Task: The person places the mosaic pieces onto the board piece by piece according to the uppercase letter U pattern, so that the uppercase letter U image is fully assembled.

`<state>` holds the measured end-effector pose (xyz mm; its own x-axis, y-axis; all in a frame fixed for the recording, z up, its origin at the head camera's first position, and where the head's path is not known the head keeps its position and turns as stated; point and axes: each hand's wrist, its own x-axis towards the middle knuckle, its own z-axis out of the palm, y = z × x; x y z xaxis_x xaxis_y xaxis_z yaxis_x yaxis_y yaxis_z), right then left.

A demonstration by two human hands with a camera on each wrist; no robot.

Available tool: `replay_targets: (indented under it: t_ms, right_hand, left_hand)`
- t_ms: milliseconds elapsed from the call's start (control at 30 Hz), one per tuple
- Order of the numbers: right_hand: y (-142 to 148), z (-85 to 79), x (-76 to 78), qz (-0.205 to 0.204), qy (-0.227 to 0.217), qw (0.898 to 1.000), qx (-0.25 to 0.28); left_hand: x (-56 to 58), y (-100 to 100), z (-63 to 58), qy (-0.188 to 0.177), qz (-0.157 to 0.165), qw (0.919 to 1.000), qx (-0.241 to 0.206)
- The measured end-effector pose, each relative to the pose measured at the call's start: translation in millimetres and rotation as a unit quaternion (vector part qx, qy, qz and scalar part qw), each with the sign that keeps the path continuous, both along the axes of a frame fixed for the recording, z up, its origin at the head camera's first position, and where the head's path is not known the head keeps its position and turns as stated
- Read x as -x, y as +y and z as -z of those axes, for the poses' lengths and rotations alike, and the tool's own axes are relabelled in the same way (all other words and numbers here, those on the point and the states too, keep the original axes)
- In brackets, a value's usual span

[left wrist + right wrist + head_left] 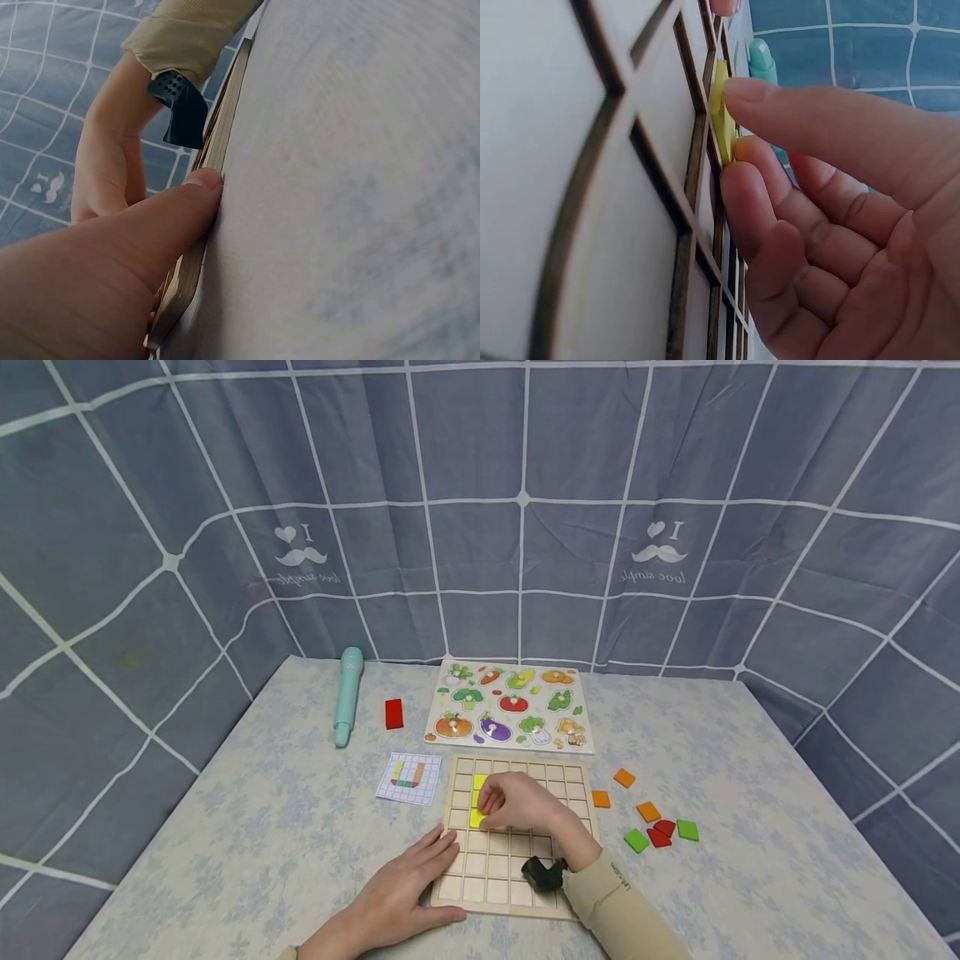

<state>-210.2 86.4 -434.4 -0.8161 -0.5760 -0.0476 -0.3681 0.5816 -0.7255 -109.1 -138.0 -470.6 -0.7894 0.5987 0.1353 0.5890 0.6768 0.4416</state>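
Note:
A wooden grid board (pixel 474 891) lies flat at the middle front of the table. My right hand (pixel 522 802) is over its upper left part, the thumb and fingertips pinching a yellow tile (pixel 724 131) that sits in a short column of yellow in the grid. In the right wrist view the thumb and a finger touch the tile's edges. My left hand (pixel 405 885) lies along the board's left side with fingers stretched out and fingertips on its edge. The left wrist view shows the thumb (pixel 180 206) against the board's front edge. My right hand partly covers the yellow column.
A pattern card (pixel 408 779) lies left of the board, a red rectangle (pixel 393 714) and a turquoise microphone (pixel 348 697) beyond it. A vegetable puzzle (pixel 510 706) lies behind. Orange tiles (pixel 625 777), green tiles (pixel 687 830) and red pieces (pixel 660 837) are scattered right.

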Motion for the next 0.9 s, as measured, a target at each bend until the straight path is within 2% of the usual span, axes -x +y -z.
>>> replay_targets:
  t_ms: [300,600,733,900]
  right_hand:
    - [11,-4.3,2.3,-0.007,-0.021,0.999,0.025]
    - [58,-30.4,8.7,-0.022,0.008,0.999,0.048]
    - [85,-41.4,8.0,-0.006,0.027,0.999,0.046]
    - [120,-47.7,3.4,0.039,0.064,0.996,0.04]
  left_hand:
    - [-0.2,-1,4.0,0.013,0.003,0.9999,-0.003]
    - [0.9,-2,6.0,0.018,0.005,0.9998,-0.006]
    - [0.8,-2,6.5,0.018,0.008,0.9998,-0.008]
    - [1.4,-2,6.8,0.012,0.008,0.9999,-0.008]
